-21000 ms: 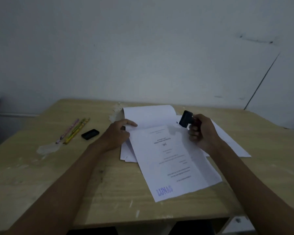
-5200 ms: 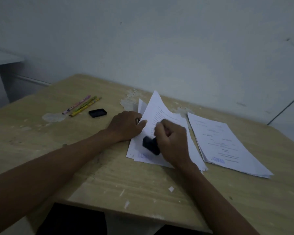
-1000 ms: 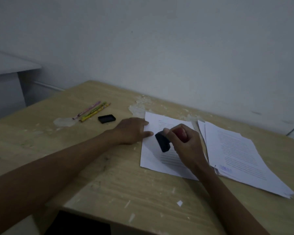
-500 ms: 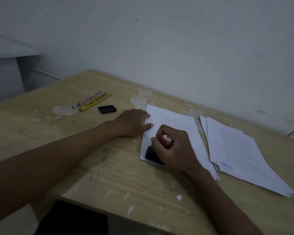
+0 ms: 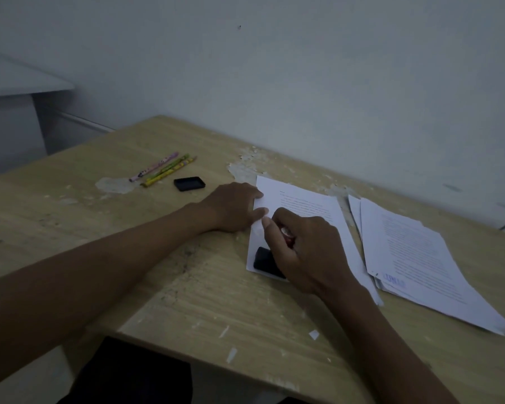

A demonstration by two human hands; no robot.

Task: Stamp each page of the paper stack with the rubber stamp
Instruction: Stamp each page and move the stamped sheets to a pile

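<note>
Wood, pale and scuffed, is making up the table (image 5: 70, 228), its top flaking near the wall. Far to the left, three slim pencils (image 5: 164, 170) are lying side by side, pink, green and yellow, and just beside them a flat black lid (image 5: 189, 183) with rounded corners is sitting; both are well apart from the work, parked out of the way, I'd guess.

Next comes the left hand (image 5: 231, 207). It is lying flat with fingers stretched onto the left edge of the sheet (image 5: 303, 205), gripping nothing, simply pressing, most likely so that the thin paper is not sliding under the push of the stamp.

The sheet is crisp, white and printed with fine lines of text, lying near the middle of the table. On its near left corner the stamp (image 5: 266, 262) is standing, its black block-shaped base touching the paper. The right hand (image 5: 306, 255) is curling tightly around the red handle from above, so the person seems to be bearing down to print the mark.

To the right, touching or just beside the sheet, a loosely fanned pile (image 5: 420, 258) of pages is resting; a blue mark is showing on the near left corner of its top page, so these look finished, set aside to keep them apart from the page being stamped.
</note>
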